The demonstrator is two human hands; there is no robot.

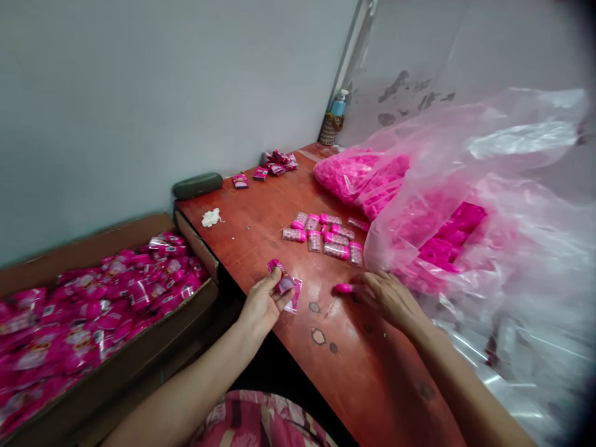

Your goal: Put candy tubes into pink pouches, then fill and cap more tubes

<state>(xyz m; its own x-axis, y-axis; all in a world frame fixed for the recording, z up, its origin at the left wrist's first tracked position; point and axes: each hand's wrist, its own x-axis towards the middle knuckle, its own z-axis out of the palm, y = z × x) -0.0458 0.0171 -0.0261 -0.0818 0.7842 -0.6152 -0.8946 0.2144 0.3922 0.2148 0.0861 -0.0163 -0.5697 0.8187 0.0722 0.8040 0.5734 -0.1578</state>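
Observation:
My left hand (263, 303) is closed around a small pink printed plastic packet (282, 279), pinched between thumb and fingers over the table's front edge. A second pink packet (294, 297) lies just under its fingertips; whether the fingers also grip it is unclear. Over the tabletop, my right hand (385, 297) has its fingers curled around a small container, whose pink cap (344, 288) points left; the fingers cover most of its body. Beyond both hands, several clear containers (315, 241) with pink caps and pale beads inside lie in a loose group.
A cardboard box (186, 313) at the left holds many filled pink packets. On the red table (261, 217) are a dark green case (198, 185), a white crumpled scrap (212, 217) and more pink packets (279, 162). Large clear bags (419, 205) of pink parts bulge at the right.

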